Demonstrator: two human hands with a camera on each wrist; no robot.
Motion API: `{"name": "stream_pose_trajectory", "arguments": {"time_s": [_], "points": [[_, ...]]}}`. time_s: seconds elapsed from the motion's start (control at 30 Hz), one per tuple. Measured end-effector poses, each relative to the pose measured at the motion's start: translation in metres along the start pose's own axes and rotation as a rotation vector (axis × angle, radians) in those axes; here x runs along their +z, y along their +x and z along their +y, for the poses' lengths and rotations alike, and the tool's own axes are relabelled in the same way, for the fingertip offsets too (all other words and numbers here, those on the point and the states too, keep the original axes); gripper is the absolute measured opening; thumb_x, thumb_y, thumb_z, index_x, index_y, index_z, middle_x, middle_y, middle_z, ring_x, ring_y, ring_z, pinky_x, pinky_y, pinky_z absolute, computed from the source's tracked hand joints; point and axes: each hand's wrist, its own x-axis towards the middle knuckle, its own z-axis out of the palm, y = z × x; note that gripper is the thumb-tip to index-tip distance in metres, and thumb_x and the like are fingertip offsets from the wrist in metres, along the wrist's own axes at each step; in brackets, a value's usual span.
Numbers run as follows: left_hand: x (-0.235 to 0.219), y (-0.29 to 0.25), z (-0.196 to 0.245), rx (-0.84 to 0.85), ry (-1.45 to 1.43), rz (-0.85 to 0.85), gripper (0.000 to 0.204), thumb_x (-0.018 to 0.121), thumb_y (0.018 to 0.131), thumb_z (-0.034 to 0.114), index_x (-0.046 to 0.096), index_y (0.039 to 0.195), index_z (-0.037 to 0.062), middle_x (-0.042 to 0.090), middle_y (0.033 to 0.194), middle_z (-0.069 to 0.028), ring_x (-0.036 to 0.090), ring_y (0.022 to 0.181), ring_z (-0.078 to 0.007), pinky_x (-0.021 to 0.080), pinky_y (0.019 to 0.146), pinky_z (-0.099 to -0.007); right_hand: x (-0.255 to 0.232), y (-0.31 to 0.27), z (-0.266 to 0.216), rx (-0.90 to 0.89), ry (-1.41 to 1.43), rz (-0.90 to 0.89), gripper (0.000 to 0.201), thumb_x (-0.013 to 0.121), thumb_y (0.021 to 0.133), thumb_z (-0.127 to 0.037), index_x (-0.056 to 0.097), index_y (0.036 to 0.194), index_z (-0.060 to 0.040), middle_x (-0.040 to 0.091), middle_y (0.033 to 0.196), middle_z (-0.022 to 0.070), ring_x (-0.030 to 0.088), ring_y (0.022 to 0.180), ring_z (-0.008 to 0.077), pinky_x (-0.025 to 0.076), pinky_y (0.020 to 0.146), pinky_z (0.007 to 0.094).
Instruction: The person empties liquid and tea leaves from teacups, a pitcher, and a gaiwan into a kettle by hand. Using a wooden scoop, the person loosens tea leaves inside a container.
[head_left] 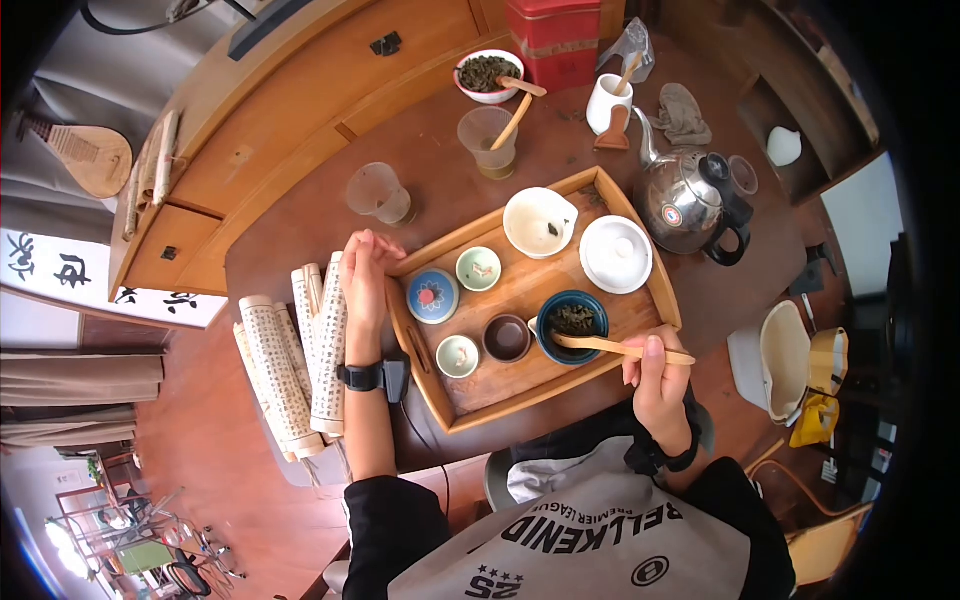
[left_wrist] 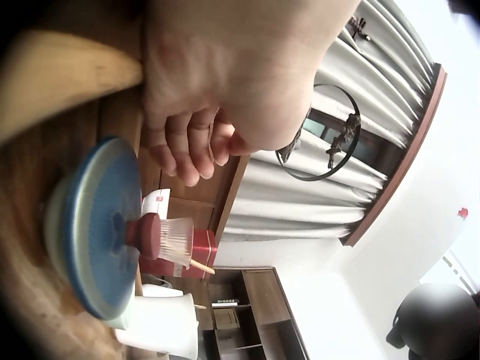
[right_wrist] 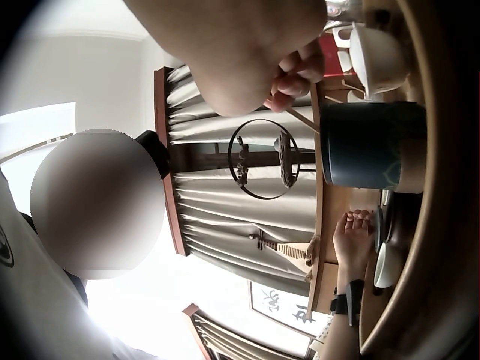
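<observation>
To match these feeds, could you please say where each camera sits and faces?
On the head: faces down at the tray; left hand, right hand and shirt show.
On the left wrist: faces the blue lid; left hand shows.
On the right wrist: faces the teal cup; both hands show.
Head and right wrist share the cup.

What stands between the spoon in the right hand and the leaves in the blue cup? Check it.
Nothing visible does. The right hand holds the wooden spoon, whose tip reaches over the rim into the blue cup, by the dark leaves. No lid covers the cup.
</observation>
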Motion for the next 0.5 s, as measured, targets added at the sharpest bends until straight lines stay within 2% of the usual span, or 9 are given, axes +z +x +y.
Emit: {"name": "stream_pose_trajectory", "arguments": {"time_s": [0.07, 0.17, 0.2, 0.27, 0.3, 0.33, 0.4, 0.43, 0.5], "points": [[-0.012, 0.0, 0.006, 0.056, 0.086, 0.011, 0.026, 0.047, 0.103, 0.022, 0.054, 0.088, 0.0026, 0.059, 0.083, -0.0088, 0.06, 0.084, -0.0201, 0.048, 0.083, -0.0352, -0.002, 0.004, -0.002, -0.014, 0.003, -0.025, 0.031, 0.041, 0.103, -0.015, 0.059, 0.088, 0.0052, 0.053, 0.057, 0.0049, 0.051, 0.048, 0.0092, 0.039, 0.046, 0.0239], [-0.021, -0.006, 0.025, 0.153, 0.58, 0.226, 0.024, 0.049, 0.102, 0.021, 0.058, 0.094, 0.0011, 0.064, 0.085, -0.0109, 0.064, 0.093, -0.023, 0.049, 0.085, -0.0356, -0.003, 0.004, -0.006, -0.027, 0.015, -0.056, 0.029, 0.043, 0.102, -0.013, 0.06, 0.088, 0.0055, 0.053, 0.057, 0.0051, 0.051, 0.048, 0.0091, 0.039, 0.046, 0.0242], [-0.023, -0.012, 0.027, 0.158, 0.589, 0.221, 0.024, 0.049, 0.102, 0.021, 0.058, 0.094, 0.0011, 0.064, 0.085, -0.0109, 0.064, 0.093, -0.023, 0.049, 0.085, -0.0356, -0.003, 0.004, -0.006, -0.034, 0.023, -0.075, 0.027, 0.044, 0.102, -0.012, 0.06, 0.089, 0.0056, 0.053, 0.056, 0.005, 0.05, 0.048, 0.009, 0.039, 0.046, 0.0243], [-0.025, -0.028, 0.038, 0.253, 1.277, 0.167, 0.016, 0.054, 0.096, 0.017, 0.061, 0.1, 0.003, 0.066, 0.095, -0.0134, 0.063, 0.094, -0.0288, 0.046, 0.087, -0.0394, -0.005, 0.003, -0.004, -0.037, 0.031, -0.079, 0.026, 0.044, 0.102, -0.011, 0.06, 0.089, 0.0053, 0.052, 0.056, 0.0046, 0.051, 0.048, 0.0089, 0.038, 0.046, 0.0242], [-0.021, -0.037, 0.043, 0.162, 1.574, 0.148, 0.022, 0.06, 0.089, 0.015, 0.062, 0.109, 0.006, 0.062, 0.115, -0.0154, 0.056, 0.11, -0.034, 0.04, 0.096, -0.0479, -0.004, 0.002, -0.003, -0.041, 0.029, -0.086, 0.024, 0.045, 0.101, -0.01, 0.06, 0.09, 0.0051, 0.052, 0.055, 0.0043, 0.051, 0.048, 0.0089, 0.038, 0.045, 0.0242], [-0.028, -0.047, 0.035, 0.18, 1.751, 0.117, 0.036, 0.061, 0.087, 0.016, 0.058, 0.121, 0.007, 0.05, 0.135, -0.0174, 0.048, 0.121, -0.0351, 0.033, 0.101, -0.055, -0.004, 0.002, -0.004, -0.041, 0.045, -0.079, 0.024, 0.045, 0.101, -0.01, 0.06, 0.09, 0.0051, 0.052, 0.055, 0.0043, 0.051, 0.048, 0.0089, 0.038, 0.045, 0.0242], [-0.029, -0.064, 0.031, 0.234, 1.946, 0.121, 0.053, 0.063, 0.085, 0.016, 0.049, 0.135, 0.0091, 0.043, 0.141, -0.02, 0.045, 0.124, -0.0383, 0.029, 0.104, -0.0565, -0.005, 0.003, -0.007, -0.044, 0.011, -0.106, 0.022, 0.046, 0.1, -0.009, 0.06, 0.09, 0.0045, 0.053, 0.055, 0.0036, 0.051, 0.047, 0.0088, 0.038, 0.045, 0.0242], [-0.025, -0.072, 0.032, 0.133, 2.024, 0.122, 0.062, 0.063, 0.083, 0.013, 0.043, 0.142, 0.0108, 0.036, 0.145, -0.0222, 0.044, 0.125, -0.0397, 0.033, 0.102, -0.0566, -0.006, 0.003, -0.008, -0.045, 0.023, -0.098, 0.022, 0.046, 0.1, -0.009, 0.06, 0.09, 0.0045, 0.053, 0.055, 0.0036, 0.051, 0.047, 0.0088, 0.038, 0.045, 0.0242], [-0.022, -0.077, 0.033, 0.082, 2.025, 0.14, 0.063, 0.062, 0.083, 0.01, 0.042, 0.142, 0.011, 0.038, 0.143, -0.0212, 0.045, 0.124, -0.0391, 0.036, 0.1, -0.0559, -0.007, 0.004, -0.01, -0.037, 0.021, -0.112, 0.02, 0.047, 0.1, -0.008, 0.061, 0.091, 0.0037, 0.053, 0.056, 0.0038, 0.052, 0.048, 0.009, 0.039, 0.046, 0.0246]]}}
